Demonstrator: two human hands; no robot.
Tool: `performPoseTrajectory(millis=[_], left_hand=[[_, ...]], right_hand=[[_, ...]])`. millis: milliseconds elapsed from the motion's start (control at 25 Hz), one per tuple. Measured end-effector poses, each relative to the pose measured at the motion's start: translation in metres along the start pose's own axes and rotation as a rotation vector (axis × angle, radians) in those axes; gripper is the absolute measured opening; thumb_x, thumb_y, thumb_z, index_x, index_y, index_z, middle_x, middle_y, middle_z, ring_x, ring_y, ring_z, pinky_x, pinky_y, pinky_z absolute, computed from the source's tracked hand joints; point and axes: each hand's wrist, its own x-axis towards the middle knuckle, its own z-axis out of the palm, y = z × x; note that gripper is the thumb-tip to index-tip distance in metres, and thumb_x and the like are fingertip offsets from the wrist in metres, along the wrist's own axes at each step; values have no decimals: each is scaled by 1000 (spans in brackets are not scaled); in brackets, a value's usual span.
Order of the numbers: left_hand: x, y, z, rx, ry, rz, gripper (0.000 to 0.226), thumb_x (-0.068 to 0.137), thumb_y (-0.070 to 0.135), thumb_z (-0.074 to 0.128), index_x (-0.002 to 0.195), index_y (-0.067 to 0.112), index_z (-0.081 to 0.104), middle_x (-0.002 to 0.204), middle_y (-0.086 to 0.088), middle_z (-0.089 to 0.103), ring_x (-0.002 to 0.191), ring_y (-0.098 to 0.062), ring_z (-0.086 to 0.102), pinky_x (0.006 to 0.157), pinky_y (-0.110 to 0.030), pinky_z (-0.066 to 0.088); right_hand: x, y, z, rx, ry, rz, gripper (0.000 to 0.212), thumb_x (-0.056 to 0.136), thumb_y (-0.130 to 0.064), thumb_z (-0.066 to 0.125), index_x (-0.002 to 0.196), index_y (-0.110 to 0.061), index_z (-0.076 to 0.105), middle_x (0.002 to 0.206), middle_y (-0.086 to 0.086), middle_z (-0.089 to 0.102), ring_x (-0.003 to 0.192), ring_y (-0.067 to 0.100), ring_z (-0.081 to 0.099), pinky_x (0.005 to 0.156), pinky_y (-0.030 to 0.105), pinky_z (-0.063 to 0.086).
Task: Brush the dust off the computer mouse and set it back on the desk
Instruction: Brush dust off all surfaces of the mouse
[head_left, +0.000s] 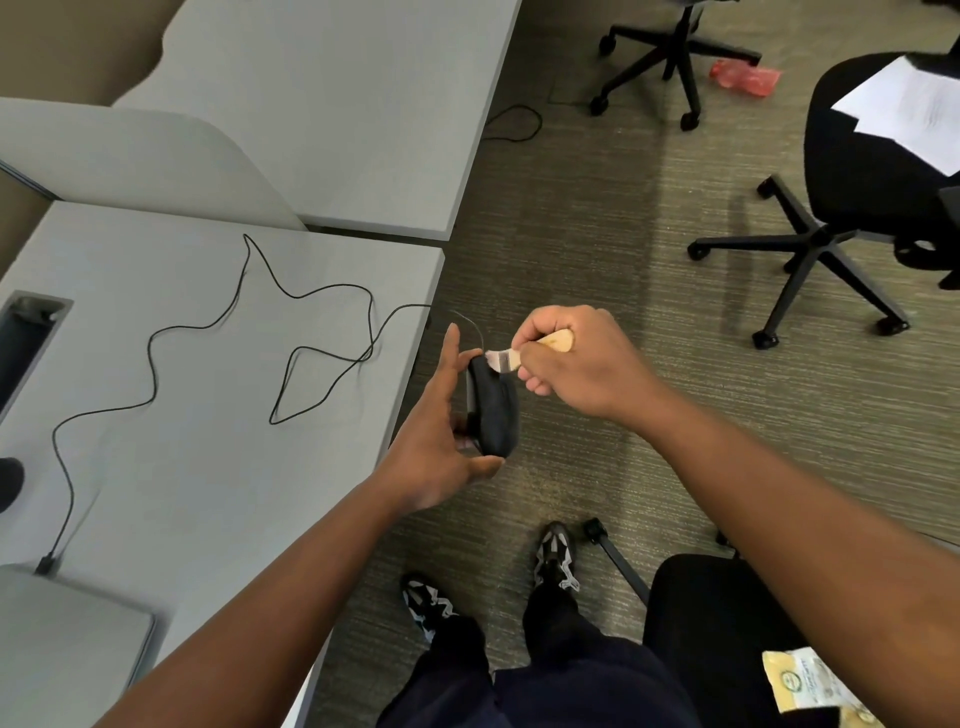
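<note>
Head view: the mouse (494, 410) is being held off the desk (208, 467), out past its right edge and above the carpet (597, 249). It is being gripped by the left hand (436, 441), thumb under its near end, fingers behind its far side. The brush (519, 353) is being clasped in the right hand (576, 364), fingers curled round the wooden handle; the pale bristles are being pressed against the mouse's far end. The two hands are being kept close together, each clamped on its own item. The mouse's cable (234, 322) is being trailed in loose loops across the desk. Two office chairs (857, 208) are being seen on the carpet, papers (914, 109) lying on the nearer one.
</note>
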Motion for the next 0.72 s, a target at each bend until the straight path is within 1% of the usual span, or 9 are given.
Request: performPoseTrajectory(millis=[160, 280, 320, 360, 400, 440, 520, 600, 720], left_hand=[[0, -5, -1, 4, 30, 0, 149, 72, -11, 89, 157, 63, -7, 164, 32, 23, 121, -24, 70, 85, -36, 65], [1, -6, -3, -1, 40, -17, 151, 71, -11, 90, 157, 62, -11, 164, 29, 25, 127, -26, 67, 89, -42, 65], [1, -5, -3, 0, 39, -20, 153, 71, -10, 90, 156, 63, -13, 164, 30, 24, 130, -27, 65, 92, -46, 64], [1, -4, -4, 3, 40, -21, 155, 71, -10, 90, 153, 66, -17, 165, 30, 22, 132, -28, 63, 94, -49, 63], [2, -4, -4, 5, 43, -23, 157, 71, -9, 90, 150, 68, -20, 166, 28, 21, 133, -29, 62, 95, -51, 62], [2, -3, -4, 13, 49, -22, 159, 71, -9, 90, 147, 70, -24, 167, 26, 21, 134, -28, 62, 94, -50, 63], [2, -2, -5, 52, 73, -14, 161, 72, -8, 91, 144, 70, -30, 167, 21, 24, 134, -23, 61, 92, -43, 64], [2, -1, -6, 66, 101, -13, 163, 71, -9, 91, 144, 67, -33, 166, 16, 28, 127, -18, 65, 86, -39, 66], [3, -3, -6, 40, 135, -12, 164, 70, -11, 90, 143, 69, -33, 164, 16, 30, 104, -23, 77, 75, -50, 67]], right_hand=[[-9, 5, -2, -20, -127, 50, 19, 89, -9, 60, 77, -9, 74, 70, 8, 77, 69, 27, 77, 70, 53, 65], [-13, 7, -3, 9, -81, -19, 14, 89, -10, 65, 79, -14, 75, 71, 7, 77, 68, 27, 76, 67, 51, 64], [-13, 7, -3, 25, -51, -69, 12, 90, -12, 68, 83, -17, 76, 73, 5, 77, 67, 25, 75, 64, 46, 64], [-12, 8, -2, 24, -41, -118, 11, 91, -14, 70, 87, -21, 77, 75, 1, 77, 66, 18, 72, 60, 38, 60], [-12, 9, -1, 2, -59, -154, 11, 93, -16, 73, 93, -25, 79, 78, -5, 77, 66, 8, 70, 59, 28, 56], [-11, 10, 0, -35, -99, -173, 13, 93, -18, 75, 98, -29, 80, 84, -10, 77, 72, 2, 69, 64, 20, 54], [-10, 12, 1, -123, -196, -178, 19, 92, -19, 78, 107, -30, 80, 96, -18, 74, 90, -3, 69, 77, 13, 53], [-11, 13, 1, -198, -285, -184, 20, 90, -18, 80, 108, -27, 81, 100, -19, 71, 98, -2, 67, 84, 15, 51], [-14, 11, -4, -253, -398, -187, 17, 90, -20, 80, 105, -28, 81, 104, -15, 75, 98, 0, 68, 86, 19, 54]])
